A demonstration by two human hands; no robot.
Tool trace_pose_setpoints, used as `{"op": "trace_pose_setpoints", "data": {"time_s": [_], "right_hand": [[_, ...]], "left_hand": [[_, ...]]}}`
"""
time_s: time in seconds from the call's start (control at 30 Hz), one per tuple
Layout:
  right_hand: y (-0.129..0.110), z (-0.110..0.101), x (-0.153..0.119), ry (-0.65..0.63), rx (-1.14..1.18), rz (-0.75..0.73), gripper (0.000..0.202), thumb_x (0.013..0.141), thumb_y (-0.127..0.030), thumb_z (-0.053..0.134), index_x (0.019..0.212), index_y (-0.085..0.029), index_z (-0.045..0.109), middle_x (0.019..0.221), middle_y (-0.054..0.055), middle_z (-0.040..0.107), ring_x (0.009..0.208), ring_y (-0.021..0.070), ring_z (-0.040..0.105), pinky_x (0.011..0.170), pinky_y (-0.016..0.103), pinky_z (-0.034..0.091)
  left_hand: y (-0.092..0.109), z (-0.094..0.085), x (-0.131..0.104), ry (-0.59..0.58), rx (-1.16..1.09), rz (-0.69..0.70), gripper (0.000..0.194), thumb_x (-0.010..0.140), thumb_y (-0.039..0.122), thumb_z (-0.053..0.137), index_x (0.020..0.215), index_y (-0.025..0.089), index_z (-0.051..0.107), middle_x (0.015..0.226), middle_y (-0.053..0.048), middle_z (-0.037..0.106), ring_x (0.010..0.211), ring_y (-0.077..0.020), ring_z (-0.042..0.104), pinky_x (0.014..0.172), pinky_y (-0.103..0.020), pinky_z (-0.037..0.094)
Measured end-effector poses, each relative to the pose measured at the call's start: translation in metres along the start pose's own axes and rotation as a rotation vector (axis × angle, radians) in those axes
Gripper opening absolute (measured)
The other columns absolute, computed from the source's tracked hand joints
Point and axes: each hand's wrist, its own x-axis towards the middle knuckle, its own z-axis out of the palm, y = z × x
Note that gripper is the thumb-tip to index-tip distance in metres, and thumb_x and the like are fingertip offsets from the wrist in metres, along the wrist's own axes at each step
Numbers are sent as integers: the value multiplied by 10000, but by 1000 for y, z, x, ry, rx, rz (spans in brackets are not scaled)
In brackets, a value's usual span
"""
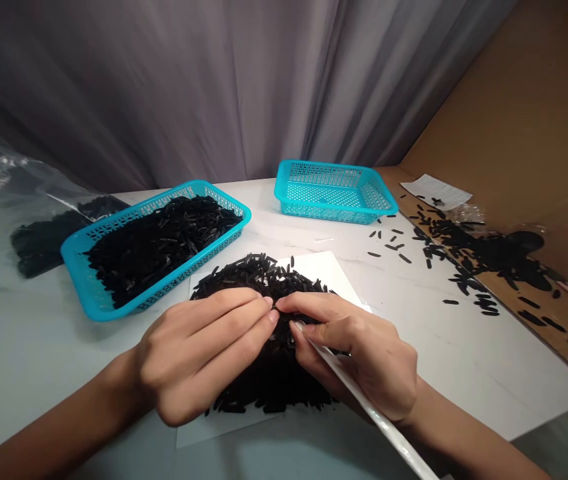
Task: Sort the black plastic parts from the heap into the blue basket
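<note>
A heap of small, flat, elongated black pieces [274, 380] lies on a white sheet [339, 270] under both hands. Over the heap, my left hand [209, 347] is closed, its fingertips pressed together. My right hand [364, 347] meets it, the tips of thumb and forefinger almost touching the left fingertips. Whatever is pinched where the fingertips meet is too small and hidden to make out. A long, thin white strip [379, 417] runs through my right hand, gripped near its upper end, and slants down toward the bottom edge of the view.
One blue basket [77, 267] at the left is filled with black pieces; another blue basket [334, 213] stands at the back. Behind the left basket lies a clear plastic bag [14, 173]. Loose black pieces [464, 273] are scattered at the right, by a paper [437, 190] and cardboard [529, 153].
</note>
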Motion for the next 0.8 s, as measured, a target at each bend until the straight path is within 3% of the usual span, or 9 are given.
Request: {"op": "trace_pose_setpoints", "data": {"time_s": [0.1,0.23,0.33,0.63,0.8], "right_hand": [[0,1,-1,14,18,4,286,806,13,652,913,-219,523,1001,124,768,848,187,756,718,257,656],[0,0,-1,44,37,54,295,808,8,650,918,-235,523,1000,98,773,849,177,760,716,243,651],[0,-1,-1,38,32,35,303,803,8,656,919,-237,520,986,96,777,839,171,761,711,230,649],[2,1,-3,15,-33,-31,335,788,33,649,946,-241,539,997,105,779,820,195,754,702,298,660],[14,5,-2,233,38,46,279,774,-13,670,886,-247,569,950,64,788,765,187,765,666,280,655]], "left_hand": [[1,1,10,30,-30,-9,145,933,122,594,1020,134,710,961,-68,769,963,-207,730,816,-322,651],[5,5,25,99,-168,-217,126,846,51,693,944,130,698,840,-54,753,808,-165,722,753,-291,642],[5,6,27,107,-217,-262,136,842,50,699,944,140,701,861,-66,754,826,-178,716,748,-316,640],[6,2,25,123,-165,-162,155,828,-4,659,897,127,704,860,-71,750,835,-193,718,724,-313,647],[6,-2,19,24,-9,14,95,868,47,647,934,58,714,910,-118,753,936,-232,724,778,-311,652]]}}
